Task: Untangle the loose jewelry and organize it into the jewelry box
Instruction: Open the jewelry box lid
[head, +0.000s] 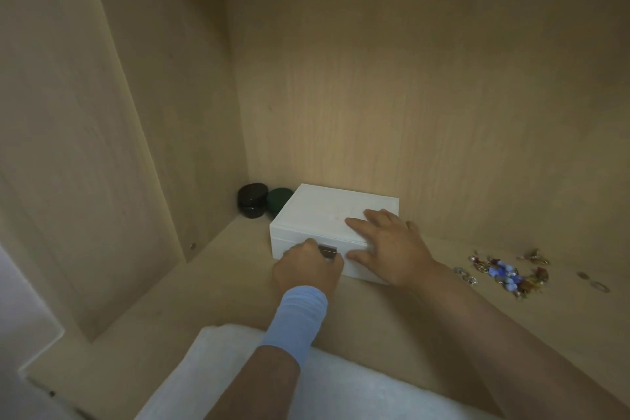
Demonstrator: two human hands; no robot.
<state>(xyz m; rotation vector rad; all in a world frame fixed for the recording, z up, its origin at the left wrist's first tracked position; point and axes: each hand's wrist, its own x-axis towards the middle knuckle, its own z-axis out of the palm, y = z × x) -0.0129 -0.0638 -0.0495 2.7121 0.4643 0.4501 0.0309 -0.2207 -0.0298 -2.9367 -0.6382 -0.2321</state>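
While the closed white rectangular jewelry box point(324, 211) sits on the pale wooden shelf point(221, 283) near its back wall, the left hand point(306, 271) pinches its silver metal clasp point(329, 252) with curled fingers; the right hand point(392, 245) lies flat on the lid, fingers spread; tangled beaded loose jewelry point(508, 274) lies apart to the right; a black round case point(252, 204) and a green round case point(279, 201) sit in the back-left corner.

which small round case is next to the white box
The green case, right beside the box at its back left corner; the black case sits further left, in the shelf corner.

black case point(252, 200), green case point(279, 200), wooden shelf point(204, 283)
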